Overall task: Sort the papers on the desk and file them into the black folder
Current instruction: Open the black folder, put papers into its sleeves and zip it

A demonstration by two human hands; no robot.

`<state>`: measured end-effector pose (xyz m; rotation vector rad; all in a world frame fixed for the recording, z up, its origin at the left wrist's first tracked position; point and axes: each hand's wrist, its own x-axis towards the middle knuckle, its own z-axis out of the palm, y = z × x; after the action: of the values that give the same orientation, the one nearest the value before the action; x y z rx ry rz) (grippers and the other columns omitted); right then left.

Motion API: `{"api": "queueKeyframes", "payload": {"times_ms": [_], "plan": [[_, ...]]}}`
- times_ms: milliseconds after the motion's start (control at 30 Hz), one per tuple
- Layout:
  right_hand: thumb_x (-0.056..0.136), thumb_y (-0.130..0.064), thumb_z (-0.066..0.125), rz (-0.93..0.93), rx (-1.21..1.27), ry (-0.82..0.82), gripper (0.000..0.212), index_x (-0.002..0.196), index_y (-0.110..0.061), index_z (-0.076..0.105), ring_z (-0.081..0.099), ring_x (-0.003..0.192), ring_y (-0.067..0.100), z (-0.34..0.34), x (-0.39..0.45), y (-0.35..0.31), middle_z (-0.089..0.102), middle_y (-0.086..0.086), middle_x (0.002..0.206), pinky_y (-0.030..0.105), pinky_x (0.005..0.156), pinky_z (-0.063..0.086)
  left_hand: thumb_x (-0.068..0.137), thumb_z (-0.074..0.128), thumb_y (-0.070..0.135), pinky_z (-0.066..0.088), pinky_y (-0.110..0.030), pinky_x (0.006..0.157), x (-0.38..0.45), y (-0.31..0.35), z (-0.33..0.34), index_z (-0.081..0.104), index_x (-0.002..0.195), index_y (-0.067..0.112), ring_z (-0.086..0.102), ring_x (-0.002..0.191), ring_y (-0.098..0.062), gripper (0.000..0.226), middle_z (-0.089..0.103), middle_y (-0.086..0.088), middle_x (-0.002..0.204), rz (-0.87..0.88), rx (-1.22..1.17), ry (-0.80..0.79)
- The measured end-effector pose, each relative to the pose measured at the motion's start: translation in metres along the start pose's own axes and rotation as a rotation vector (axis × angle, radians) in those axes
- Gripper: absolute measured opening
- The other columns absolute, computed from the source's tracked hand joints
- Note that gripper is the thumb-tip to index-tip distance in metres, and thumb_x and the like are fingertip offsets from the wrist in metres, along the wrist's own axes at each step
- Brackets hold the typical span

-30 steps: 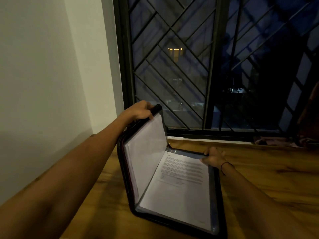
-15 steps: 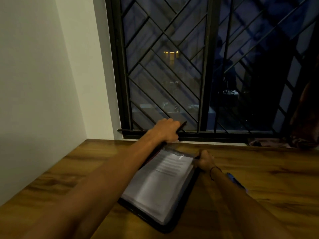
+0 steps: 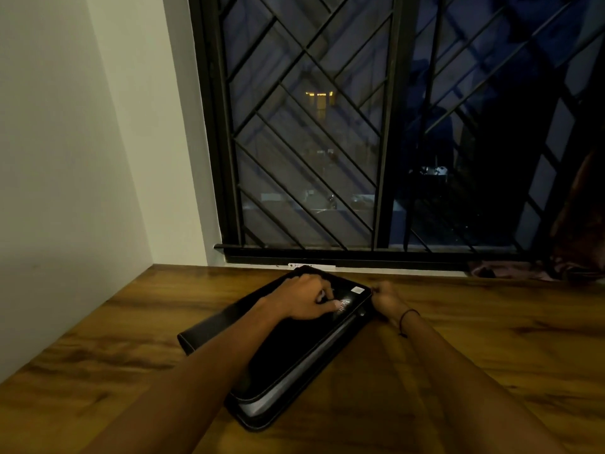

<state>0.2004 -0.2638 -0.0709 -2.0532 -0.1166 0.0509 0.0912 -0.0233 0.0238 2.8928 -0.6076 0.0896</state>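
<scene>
- The left hand (image 3: 306, 298) is resting on the closed cover of the black folder (image 3: 288, 352), fingers loosely bent and pressing down.
- The right hand (image 3: 386, 298) is curling against the folder's far right corner; what it is pinching cannot be told.
- The folder is lying on the wooden bench (image 3: 474, 339), white papers (image 3: 294, 378) showing along its open edge.

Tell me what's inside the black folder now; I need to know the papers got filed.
The black folder lies closed on the desk. Only white paper edges show along its open side; the sheets themselves are covered. The left hand rests on the cover.
</scene>
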Motion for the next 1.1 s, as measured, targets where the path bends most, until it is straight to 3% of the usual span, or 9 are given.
{"api": "queueKeyframes", "payload": {"times_ms": [100,233,367,533,600,700,800,867,1100], "plan": [[0.104,0.001,0.046,0.066,0.168,0.015,0.026,0.093,-0.002,0.069,0.06,0.076,0.025,-0.008,-0.016,-0.027,0.065,0.016,0.083,0.036,0.068,0.051,0.093,0.059,0.063,0.049,-0.043,0.098,0.009,-0.034,0.006,0.062,0.127,0.029,0.054,0.12,-0.023,0.049,0.055,-0.002,0.127,-0.045,-0.012,0.04],[0.107,-0.042,0.05,0.102,0.268,-0.005,0.04,0.098,-0.006,0.066,0.064,0.077,0.021,-0.01,-0.011,-0.043,0.07,0.012,0.088,0.031,0.065,0.051,0.083,0.042,0.088,0.038,-0.051,0.112,0.011,-0.063,0.017,0.043,0.148,0.038,0.039,0.137,-0.027,0.082,0.041,-0.004,0.15,-0.176,-0.084,-0.068],[0.098,-0.017,0.067,0.003,0.052,-0.056,0.014,0.09,-0.007,0.073,0.071,0.093,0.029,0.003,0.008,-0.049,0.075,0.013,0.092,0.045,0.09,0.058,0.08,0.036,0.092,0.03,-0.055,0.112,0.013,-0.068,0.027,0.038,0.147,0.049,0.035,0.138,-0.025,0.08,0.042,-0.001,0.146,-0.132,0.048,-0.123],[0.092,-0.002,0.066,-0.058,-0.291,-0.135,0.023,0.084,-0.023,0.06,0.062,0.096,0.016,0.023,0.029,-0.057,0.064,-0.005,0.092,0.028,0.083,0.049,0.098,0.058,0.052,0.044,-0.04,0.105,0.03,-0.084,0.015,0.066,0.127,0.038,0.053,0.121,-0.017,0.033,0.059,0.003,0.122,-0.101,-0.194,-0.107],[0.093,-0.005,0.063,-0.07,-0.359,-0.142,0.022,0.086,-0.025,0.057,0.059,0.101,0.017,0.029,0.037,-0.06,0.062,-0.003,0.1,0.028,0.085,0.047,0.097,0.066,0.029,0.049,-0.036,0.105,0.036,-0.094,0.011,0.069,0.128,0.03,0.062,0.113,-0.012,0.031,0.067,0.004,0.121,-0.136,-0.335,-0.121],[0.093,-0.007,0.062,-0.101,-0.436,-0.159,0.025,0.081,-0.028,0.058,0.06,0.107,0.021,0.037,0.052,-0.063,0.064,0.001,0.107,0.033,0.093,0.051,0.098,0.054,0.001,0.051,-0.028,0.091,0.044,-0.108,0.011,0.068,0.128,0.019,0.067,0.104,-0.017,0.038,0.068,0.002,0.108,-0.204,-0.443,-0.004],[0.092,-0.004,0.06,-0.088,-0.448,-0.157,0.026,0.077,-0.025,0.06,0.062,0.105,0.022,0.048,0.068,-0.068,0.064,0.002,0.101,0.029,0.089,0.05,0.101,0.058,0.021,0.048,-0.034,0.104,0.053,-0.126,0.019,0.065,0.13,0.025,0.058,0.121,-0.018,0.03,0.058,0.0,0.124,-0.289,-0.346,0.097],[0.091,0.001,0.057,-0.076,-0.442,-0.158,0.033,0.071,-0.025,0.058,0.059,0.097,0.017,0.055,0.076,-0.071,0.062,-0.004,0.087,0.023,0.08,0.046,0.1,0.057,0.043,0.045,-0.037,0.108,0.056,-0.133,0.027,0.059,0.135,0.03,0.053,0.128,-0.019,0.038,0.056,0.001,0.133,-0.302,-0.248,0.034],[0.091,0.002,0.051,-0.096,-0.357,-0.212,0.027,0.091,-0.012,0.074,0.061,0.096,0.017,0.086,0.092,-0.081,0.067,0.003,0.096,0.024,0.081,0.047,0.101,0.058,0.045,0.05,-0.042,0.101,0.051,-0.142,0.024,0.064,0.116,0.03,0.061,0.112,-0.016,0.022,0.067,0.002,0.118,-0.29,-0.368,-0.01]]}}
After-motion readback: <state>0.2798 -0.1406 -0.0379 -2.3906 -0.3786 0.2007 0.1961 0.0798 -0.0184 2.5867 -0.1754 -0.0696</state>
